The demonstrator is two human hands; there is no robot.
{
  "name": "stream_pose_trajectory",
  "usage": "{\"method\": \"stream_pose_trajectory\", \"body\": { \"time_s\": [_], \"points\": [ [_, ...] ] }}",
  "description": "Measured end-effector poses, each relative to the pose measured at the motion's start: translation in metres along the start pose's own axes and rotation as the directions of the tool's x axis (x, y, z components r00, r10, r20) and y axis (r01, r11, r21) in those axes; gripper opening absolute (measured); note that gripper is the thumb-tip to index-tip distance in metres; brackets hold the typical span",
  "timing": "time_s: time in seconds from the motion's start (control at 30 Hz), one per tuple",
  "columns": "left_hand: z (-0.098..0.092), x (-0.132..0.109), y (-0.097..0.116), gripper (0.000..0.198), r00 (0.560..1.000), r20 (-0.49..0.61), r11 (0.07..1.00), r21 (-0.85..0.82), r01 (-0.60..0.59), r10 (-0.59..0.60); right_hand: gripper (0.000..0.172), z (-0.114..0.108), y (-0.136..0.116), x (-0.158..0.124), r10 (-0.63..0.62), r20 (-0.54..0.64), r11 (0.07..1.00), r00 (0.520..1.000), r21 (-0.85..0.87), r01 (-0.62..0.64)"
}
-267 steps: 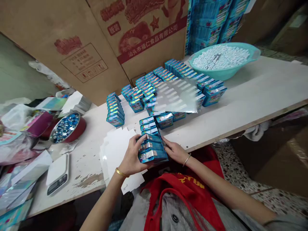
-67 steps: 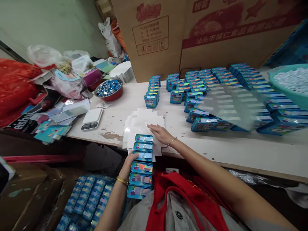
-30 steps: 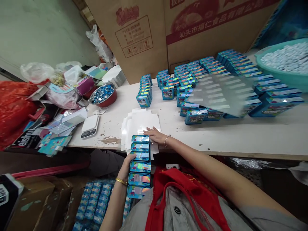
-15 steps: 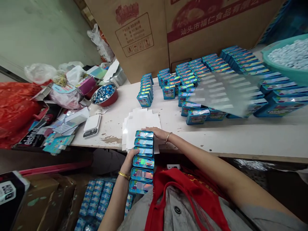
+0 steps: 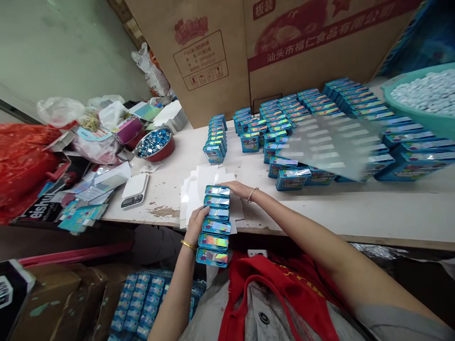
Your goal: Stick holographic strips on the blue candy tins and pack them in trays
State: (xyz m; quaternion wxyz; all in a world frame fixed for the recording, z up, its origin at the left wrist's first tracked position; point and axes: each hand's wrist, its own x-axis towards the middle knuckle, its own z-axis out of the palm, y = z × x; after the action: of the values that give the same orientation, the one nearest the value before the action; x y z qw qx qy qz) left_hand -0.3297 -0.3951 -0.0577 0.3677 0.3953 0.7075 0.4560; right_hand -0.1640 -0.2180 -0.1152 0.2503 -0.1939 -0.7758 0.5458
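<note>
A row of several small blue candy tins (image 5: 215,227) is held together, running from the white sheets towards my body, with shiny stickers along the upward sides. My left hand (image 5: 196,224) grips the row from its left side, the thumb lying on top. At the far end, my right hand (image 5: 240,189) presses against the last tin; its fingertips are partly hidden behind the row. Under the far part of the row lie overlapping white paper sheets (image 5: 194,189) on the table (image 5: 170,177).
Rows of blue tins (image 5: 293,178) stand on the right, some under a translucent sheet (image 5: 330,144). A green basin (image 5: 391,94) holds pale tablets. Leftward are a white scale (image 5: 135,187) and a red bowl (image 5: 167,150) of shiny blue pieces. A large carton (image 5: 220,104) stands behind.
The row of tins has moved forward and slightly up over the table, carried by both hands. My right hand has shifted a little forward and to the right.
</note>
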Motion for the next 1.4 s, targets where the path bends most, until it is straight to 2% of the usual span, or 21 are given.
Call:
{"method": "stream_pose_trajectory", "body": {
  "time_s": [0.07, 0.1, 0.17, 0.2, 0.3, 0.37, 0.43, 0.5, 0.57, 0.67, 0.8, 0.87, 0.97, 1.1, 1.13, 1.2, 1.27, 1.3, 1.33, 1.4],
  "points": [
    [-0.014, 0.008, -0.002, 0.034, 0.979, -0.095, 0.951, 0.269, -0.150, 0.181, 0.040, 0.003, -0.002, 0.001, -0.002, -0.009, 0.998, 1.000, -0.057, 0.001],
    [-0.022, 0.012, -0.002, 0.034, 0.954, -0.097, 0.898, 0.376, -0.228, 0.283, 0.040, 0.005, -0.003, 0.000, 0.014, -0.032, 0.997, 0.999, -0.073, -0.016],
    [-0.032, 0.022, -0.001, 0.036, 0.894, -0.018, 0.763, 0.528, -0.372, 0.448, 0.042, 0.010, -0.005, -0.005, 0.080, -0.105, 0.990, 0.991, -0.104, -0.091],
    [-0.034, 0.028, 0.000, 0.039, 0.869, 0.048, 0.686, 0.592, -0.422, 0.493, 0.043, 0.013, -0.007, -0.010, 0.118, -0.145, 0.981, 0.982, -0.135, -0.138],
    [-0.028, 0.048, 0.007, 0.052, 0.829, 0.249, 0.448, 0.744, -0.495, 0.502, 0.043, 0.018, -0.013, -0.028, 0.156, -0.243, 0.911, 0.958, -0.341, -0.234],
    [-0.019, 0.061, 0.012, 0.043, 0.828, 0.314, 0.347, 0.795, -0.497, 0.465, 0.046, 0.020, -0.020, -0.039, 0.128, -0.277, 0.828, 0.952, -0.499, -0.256],
    [-0.010, 0.071, 0.016, 0.024, 0.832, 0.321, 0.289, 0.830, -0.477, 0.452, 0.040, 0.022, -0.031, -0.045, 0.120, -0.313, 0.734, 0.942, -0.611, -0.297],
    [-0.005, 0.078, 0.019, 0.015, 0.831, 0.308, 0.269, 0.845, -0.463, 0.463, 0.029, 0.025, -0.043, -0.047, 0.131, -0.335, 0.659, 0.933, -0.674, -0.334],
    [-0.004, 0.082, 0.021, 0.017, 0.819, 0.299, 0.289, 0.830, -0.476, 0.490, 0.024, 0.029, -0.055, -0.047, 0.126, -0.335, 0.627, 0.934, -0.703, -0.337],
    [-0.006, 0.085, 0.024, 0.015, 0.800, 0.313, 0.352, 0.773, -0.528, 0.511, 0.029, 0.034, -0.067, -0.048, 0.088, -0.336, 0.599, 0.938, -0.734, -0.319],
    [-0.010, 0.090, 0.032, 0.012, 0.797, 0.352, 0.408, 0.716, -0.567, 0.490, 0.020, 0.041, -0.073, -0.046, 0.158, -0.401, 0.492, 0.902, -0.760, -0.424],
    [-0.013, 0.094, 0.038, 0.013, 0.794, 0.369, 0.422, 0.696, -0.581, 0.483, 0.023, 0.042, -0.075, -0.043, 0.185, -0.436, 0.473, 0.881, -0.746, -0.469],
    [-0.018, 0.100, 0.047, 0.014, 0.790, 0.419, 0.457, 0.653, -0.604, 0.447, 0.025, 0.043, -0.078, -0.040, 0.164, -0.495, 0.507, 0.853, -0.700, -0.503],
    [-0.019, 0.100, 0.059, 0.018, 0.871, 0.412, 0.601, 0.635, -0.485, 0.267, 0.021, 0.041, -0.082, -0.039, 0.137, -0.569, 0.622, 0.811, -0.588, -0.517],
    [-0.018, 0.098, 0.062, 0.019, 0.889, 0.389, 0.587, 0.672, -0.453, 0.241, 0.020, 0.040, -0.083, -0.039, 0.146, -0.578, 0.652, 0.803, -0.554, -0.517],
    [-0.016, 0.093, 0.068, 0.021, 0.892, 0.354, 0.457, 0.768, -0.449, 0.281, 0.017, 0.038, -0.084, -0.037, 0.179, -0.583, 0.702, 0.793, -0.489, -0.518],
    [-0.015, 0.087, 0.074, 0.023, 0.853, 0.362, 0.293, 0.827, -0.480, 0.377, 0.017, 0.037, -0.084, -0.035, 0.200, -0.587, 0.746, 0.784, -0.427, -0.511],
    [-0.015, 0.085, 0.076, 0.024, 0.834, 0.375, 0.249, 0.833, -0.495, 0.405, 0.016, 0.037, -0.084, -0.035, 0.197, -0.595, 0.766, 0.779, -0.402, -0.501],
    [-0.016, 0.083, 0.077, 0.024, 0.827, 0.386, 0.246, 0.826, -0.507, 0.408, 0.017, 0.039, -0.084, -0.034, 0.183, -0.607, 0.785, 0.773, -0.384, -0.487],
    [-0.019, 0.082, 0.078, 0.022, 0.847, 0.390, 0.327, 0.798, -0.506, 0.361, 0.018, 0.043, -0.085, -0.034, 0.128, -0.636, 0.812, 0.761, -0.374, -0.449]
  ]
}}
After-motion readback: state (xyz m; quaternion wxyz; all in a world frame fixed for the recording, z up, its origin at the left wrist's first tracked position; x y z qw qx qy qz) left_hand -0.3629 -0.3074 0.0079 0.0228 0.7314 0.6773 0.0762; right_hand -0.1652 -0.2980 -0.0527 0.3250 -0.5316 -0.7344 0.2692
